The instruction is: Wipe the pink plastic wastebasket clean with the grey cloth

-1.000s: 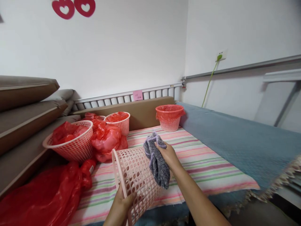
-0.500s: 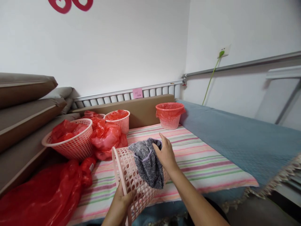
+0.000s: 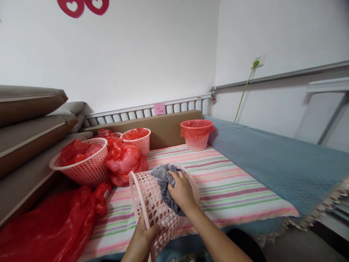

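Note:
A pink mesh plastic basket lies tipped on its side in front of me, its rim toward the left. My left hand grips that rim at the lower left, the thumb on the outer wall. Bunched against the upper side of the basket is a dark grey speckled cloth with a pale purple edge. My right hand is closed over the cloth and presses it to the mesh. Part of the cloth is hidden under the fingers.
Beneath lies a striped cloth on a blue cover. Left are a basket with red plastic bags, a second lined basket and a loose red bag. Another lined basket stands farther back. Cushions are stacked left.
My right hand has moved slightly left and down, and its fingers have closed round the cloth, which is now more bunched. My left hand keeps its hold on the rim.

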`<state>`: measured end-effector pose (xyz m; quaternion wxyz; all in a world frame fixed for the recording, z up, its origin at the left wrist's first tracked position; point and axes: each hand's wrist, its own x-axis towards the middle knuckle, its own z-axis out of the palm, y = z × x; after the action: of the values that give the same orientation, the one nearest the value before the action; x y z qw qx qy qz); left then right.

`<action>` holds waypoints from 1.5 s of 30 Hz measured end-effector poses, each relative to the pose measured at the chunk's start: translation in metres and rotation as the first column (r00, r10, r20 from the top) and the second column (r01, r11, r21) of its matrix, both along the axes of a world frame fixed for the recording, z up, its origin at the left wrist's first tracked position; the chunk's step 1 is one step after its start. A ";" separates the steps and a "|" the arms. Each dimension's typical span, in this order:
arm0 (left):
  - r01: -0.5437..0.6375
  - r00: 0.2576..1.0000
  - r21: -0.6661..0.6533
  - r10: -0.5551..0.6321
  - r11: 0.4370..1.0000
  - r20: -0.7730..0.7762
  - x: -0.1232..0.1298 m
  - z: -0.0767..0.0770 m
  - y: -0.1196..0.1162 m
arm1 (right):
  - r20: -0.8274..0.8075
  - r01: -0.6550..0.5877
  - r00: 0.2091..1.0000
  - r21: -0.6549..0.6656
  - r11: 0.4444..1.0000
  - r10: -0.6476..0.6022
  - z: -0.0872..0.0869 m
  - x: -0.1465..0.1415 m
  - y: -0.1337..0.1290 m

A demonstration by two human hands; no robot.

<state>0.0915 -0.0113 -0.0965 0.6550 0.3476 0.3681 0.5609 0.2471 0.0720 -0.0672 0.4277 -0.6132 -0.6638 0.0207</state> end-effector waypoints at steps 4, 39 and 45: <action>-0.080 0.996 -0.009 0.080 0.997 -0.044 0.001 -0.009 0.002 | -0.145 -0.114 0.982 0.041 0.993 0.119 0.013 -0.027 -0.011; -0.054 0.995 0.071 0.060 0.996 -0.078 0.000 -0.033 0.002 | -0.099 -0.007 0.995 0.053 0.999 0.012 -0.010 -0.002 0.001; -0.011 0.983 0.064 0.022 0.998 -0.184 -0.002 -0.028 0.003 | -0.152 -0.287 0.938 0.166 0.943 0.312 0.014 -0.069 -0.035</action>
<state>0.0898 -0.0079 -0.1250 0.6022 0.4155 0.4122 0.5430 0.1778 0.0368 -0.0529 0.5189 -0.4686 -0.7090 0.0925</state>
